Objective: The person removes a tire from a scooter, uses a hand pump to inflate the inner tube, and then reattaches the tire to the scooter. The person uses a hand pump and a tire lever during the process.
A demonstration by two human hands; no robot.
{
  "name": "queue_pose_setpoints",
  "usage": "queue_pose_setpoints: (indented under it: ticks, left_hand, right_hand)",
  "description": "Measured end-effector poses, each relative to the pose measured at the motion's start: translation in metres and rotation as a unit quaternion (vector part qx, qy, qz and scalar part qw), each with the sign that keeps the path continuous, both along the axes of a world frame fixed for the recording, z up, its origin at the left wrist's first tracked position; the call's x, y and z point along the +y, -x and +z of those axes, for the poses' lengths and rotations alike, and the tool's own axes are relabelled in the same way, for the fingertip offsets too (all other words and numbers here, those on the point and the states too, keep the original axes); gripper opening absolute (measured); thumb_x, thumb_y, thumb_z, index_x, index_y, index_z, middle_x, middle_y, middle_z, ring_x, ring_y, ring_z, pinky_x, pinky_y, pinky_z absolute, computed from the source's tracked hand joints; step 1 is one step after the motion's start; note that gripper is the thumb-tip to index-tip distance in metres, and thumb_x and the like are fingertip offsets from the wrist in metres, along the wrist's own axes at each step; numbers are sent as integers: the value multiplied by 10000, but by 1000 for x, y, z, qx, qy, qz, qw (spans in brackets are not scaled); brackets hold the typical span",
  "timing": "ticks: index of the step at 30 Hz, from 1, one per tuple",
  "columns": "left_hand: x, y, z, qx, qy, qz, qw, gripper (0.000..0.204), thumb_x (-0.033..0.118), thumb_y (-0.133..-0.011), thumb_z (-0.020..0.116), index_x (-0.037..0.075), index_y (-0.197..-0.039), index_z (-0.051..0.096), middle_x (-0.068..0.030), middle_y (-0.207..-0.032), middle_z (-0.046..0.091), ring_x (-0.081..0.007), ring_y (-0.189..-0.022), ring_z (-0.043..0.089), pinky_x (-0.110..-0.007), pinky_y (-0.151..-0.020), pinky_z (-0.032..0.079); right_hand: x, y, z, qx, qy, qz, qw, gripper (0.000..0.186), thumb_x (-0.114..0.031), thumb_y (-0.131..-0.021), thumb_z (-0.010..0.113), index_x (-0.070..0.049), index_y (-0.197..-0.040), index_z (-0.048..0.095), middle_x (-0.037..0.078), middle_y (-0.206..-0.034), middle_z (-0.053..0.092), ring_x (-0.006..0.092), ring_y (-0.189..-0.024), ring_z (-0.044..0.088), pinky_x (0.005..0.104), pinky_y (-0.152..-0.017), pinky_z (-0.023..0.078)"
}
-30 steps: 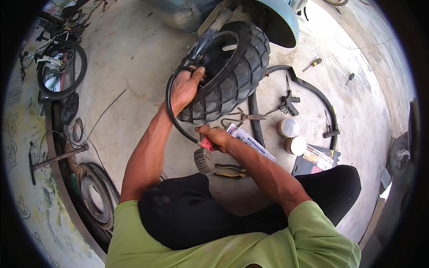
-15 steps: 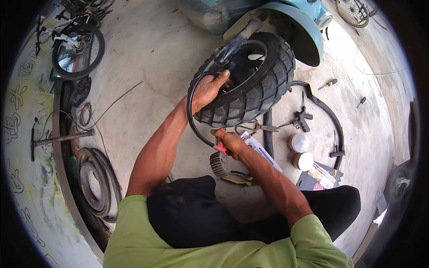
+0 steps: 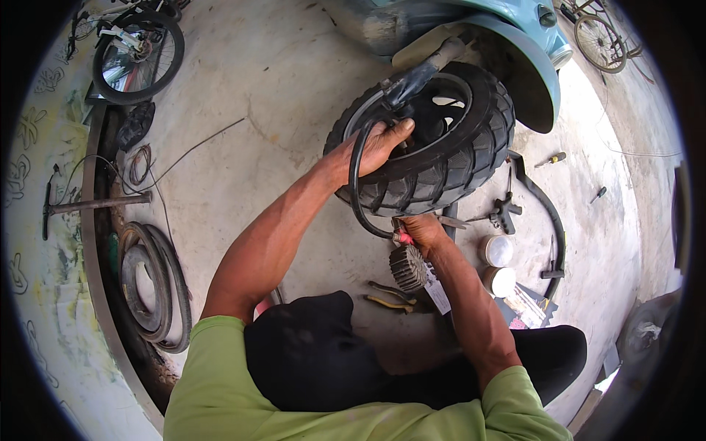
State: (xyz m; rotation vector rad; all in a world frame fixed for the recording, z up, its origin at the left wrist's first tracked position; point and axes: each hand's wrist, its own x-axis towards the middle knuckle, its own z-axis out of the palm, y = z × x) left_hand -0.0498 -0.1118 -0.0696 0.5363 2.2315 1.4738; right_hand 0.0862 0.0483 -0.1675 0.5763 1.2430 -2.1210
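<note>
A black knobbly tyre [image 3: 434, 173] on a wheel stands before me, fixed to a light-blue scooter [image 3: 522, 44]. My left hand [image 3: 373, 153] reaches over the near left of the rim, thumb up, closed around the end of a black hose [image 3: 356, 184]; the other fingers are hidden inside the wheel. From there the hose curves down to a red fitting [image 3: 402, 238]. My right hand [image 3: 426, 234] is closed on that fitting just below the tyre, its fingertips partly hidden. A grey ribbed block [image 3: 409, 267] sits directly beneath the fitting.
Yellow-handled pliers [image 3: 392, 298], two round tins [image 3: 497, 251] and a black T-handled tool [image 3: 505, 213] lie near my right arm. A dark tube [image 3: 555, 220] curves beyond. Left are coiled tyres [image 3: 147, 283], a hammer-like bar [image 3: 103, 203] and a bicycle wheel [image 3: 138, 57].
My view has shifted, so the wheel sits farther right and lower. My right hand has moved right with the red fitting, closer under the tyre. My left hand stays at the rim.
</note>
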Motion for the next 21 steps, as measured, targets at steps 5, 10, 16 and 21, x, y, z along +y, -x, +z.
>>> queue_pose_setpoints:
  ticks: [5, 10, 16, 21]
  left_hand:
    - [3, -11, -1, 13, -161, 114, 980, 460, 441, -981, 748, -6, -1075, 695, -122, -896, 701, -202, -859, 661, -340, -813, 533]
    - [-6, -19, 6, 138, -97, 107, 980, 348, 312, -930, 813, -3, -1027, 702, -150, -886, 725, -255, -785, 707, -359, -715, 552]
    - [-1, -10, 18, 179, -55, 104, 977, 258, 240, -938, 794, 4, -954, 691, -144, -792, 706, -264, -688, 690, -372, -658, 538]
    - [5, -13, 24, 221, -55, 83, 970, 189, 176, -963, 738, 16, -892, 668, -148, -712, 664, -310, -636, 673, -397, -621, 522]
  right_hand:
    - [22, 5, -8, 28, -15, 22, 999, 372, -250, -945, 800, -71, -1246, 678, -11, -1032, 683, 104, -834, 639, 288, -651, 572]
    - [24, 6, 11, 16, -20, 36, 999, 384, -245, -948, 795, -60, -1264, 679, -5, -1105, 703, 106, -892, 640, 294, -705, 566]
    - [26, 5, 31, 93, -49, 12, 994, 333, -185, -925, 797, -51, -1214, 700, -8, -1065, 708, 107, -860, 654, 296, -669, 562]
    - [27, 3, 44, 90, -60, 10, 994, 197, -160, -927, 768, -59, -1083, 702, 1, -885, 681, 104, -690, 636, 296, -555, 537]
